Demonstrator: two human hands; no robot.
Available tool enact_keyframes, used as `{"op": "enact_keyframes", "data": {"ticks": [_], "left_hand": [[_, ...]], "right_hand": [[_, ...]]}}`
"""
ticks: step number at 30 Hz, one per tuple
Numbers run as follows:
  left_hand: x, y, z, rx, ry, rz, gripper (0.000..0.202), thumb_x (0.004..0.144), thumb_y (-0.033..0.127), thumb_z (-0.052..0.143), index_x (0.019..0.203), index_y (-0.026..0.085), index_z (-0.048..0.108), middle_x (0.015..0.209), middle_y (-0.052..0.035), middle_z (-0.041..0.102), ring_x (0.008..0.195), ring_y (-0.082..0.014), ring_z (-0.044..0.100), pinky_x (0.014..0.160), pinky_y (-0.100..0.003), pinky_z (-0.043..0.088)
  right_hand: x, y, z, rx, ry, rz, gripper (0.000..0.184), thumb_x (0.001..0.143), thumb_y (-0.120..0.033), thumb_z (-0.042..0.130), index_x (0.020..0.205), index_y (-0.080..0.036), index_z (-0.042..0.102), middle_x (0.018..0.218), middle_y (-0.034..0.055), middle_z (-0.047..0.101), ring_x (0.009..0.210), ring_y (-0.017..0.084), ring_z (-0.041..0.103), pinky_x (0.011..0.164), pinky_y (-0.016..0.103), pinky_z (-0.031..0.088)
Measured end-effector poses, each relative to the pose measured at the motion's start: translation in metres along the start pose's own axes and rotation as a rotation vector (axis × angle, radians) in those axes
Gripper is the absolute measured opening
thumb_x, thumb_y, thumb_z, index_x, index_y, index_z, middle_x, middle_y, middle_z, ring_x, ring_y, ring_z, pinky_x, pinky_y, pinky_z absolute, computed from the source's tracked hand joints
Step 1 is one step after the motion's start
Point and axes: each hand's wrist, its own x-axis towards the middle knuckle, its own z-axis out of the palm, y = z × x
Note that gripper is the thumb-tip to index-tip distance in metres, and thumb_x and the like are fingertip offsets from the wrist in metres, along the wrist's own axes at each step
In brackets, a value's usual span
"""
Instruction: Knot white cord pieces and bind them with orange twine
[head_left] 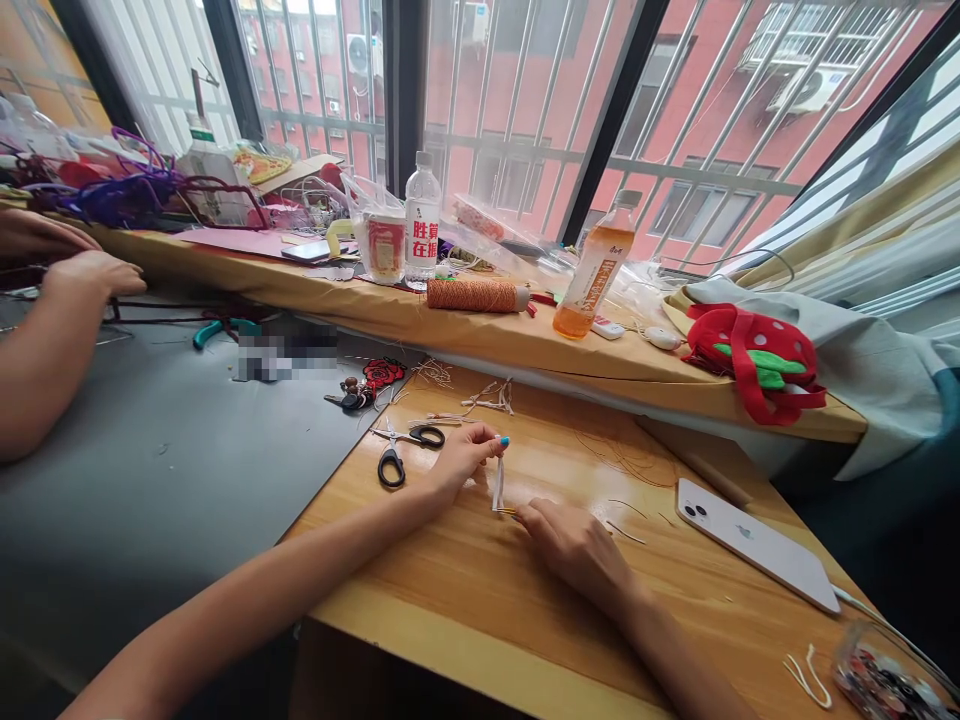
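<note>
My left hand (469,462) is closed, its thumb and finger pinching the upper end of a white cord (499,485). The cord runs down from that pinch over the wooden table (450,590). At its lower end it meets a thin gold-coloured tool (508,511), which looks like a crochet hook; its tip is too small to make out. My right hand (574,545) is closed around the other end of this tool. Black-handled scissors (405,445) lie spread apart, left of my left hand. White cord pieces (491,400) lie beyond it.
A white phone (757,545) with a cable lies right, near a clear box of small parts (892,675). Along the sill stand an orange thread spool (476,296), a tea bottle (596,270) and a red pouch (765,355). Another person's hands (90,270) are at far left.
</note>
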Motion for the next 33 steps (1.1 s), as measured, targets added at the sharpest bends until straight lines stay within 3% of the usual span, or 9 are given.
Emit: {"op": "enact_keyframes", "data": {"ticks": [7,13,17,25,33], "left_hand": [[0.0001,0.0006,0.0004,0.015,-0.003,0.005,0.027,0.060,0.039,0.058,0.059,0.013,0.050,0.057,0.0024,0.048,0.053,-0.0072,0.036,0.051,-0.020,0.026],[0.0003,-0.0001,0.0006,0.028,-0.013,0.031,0.026,0.061,0.038,0.058,0.059,0.014,0.050,0.055,0.0032,0.046,0.052,-0.0074,0.035,0.050,-0.020,0.025],[0.0009,-0.0005,0.0002,0.036,-0.012,0.029,0.026,0.061,0.038,0.057,0.058,0.014,0.050,0.056,0.0030,0.047,0.052,-0.0073,0.035,0.052,-0.021,0.026],[0.0007,-0.0003,0.0006,0.062,-0.031,0.032,0.025,0.061,0.038,0.057,0.059,0.014,0.050,0.057,0.0026,0.047,0.055,-0.0087,0.038,0.055,-0.021,0.028],[-0.0008,0.0027,0.0020,0.095,-0.034,0.041,0.028,0.060,0.040,0.058,0.057,0.014,0.050,0.057,0.0028,0.048,0.057,-0.0091,0.039,0.057,-0.022,0.029]], "right_hand": [[0.0007,0.0015,-0.0019,-0.109,0.017,-0.106,0.023,0.083,-0.009,0.028,0.089,-0.010,0.050,0.064,0.0028,0.055,0.055,0.012,0.052,0.048,0.023,0.035],[0.0014,0.0032,-0.0021,-0.096,0.050,-0.041,0.024,0.083,-0.008,0.029,0.085,-0.013,0.052,0.066,0.0025,0.056,0.056,0.012,0.052,0.053,0.023,0.038],[0.0012,0.0033,-0.0031,-0.103,0.087,-0.010,0.018,0.084,-0.016,0.035,0.090,-0.014,0.051,0.073,0.0039,0.059,0.062,0.012,0.054,0.058,0.024,0.040],[0.0012,0.0036,-0.0047,-0.148,0.136,-0.127,0.020,0.083,-0.009,0.033,0.088,-0.011,0.053,0.069,0.0042,0.061,0.062,0.012,0.056,0.060,0.024,0.041],[-0.0009,0.0059,0.0009,-0.068,0.086,0.029,0.017,0.083,-0.013,0.035,0.084,-0.015,0.052,0.068,0.0039,0.059,0.060,0.011,0.054,0.058,0.022,0.040]]}}
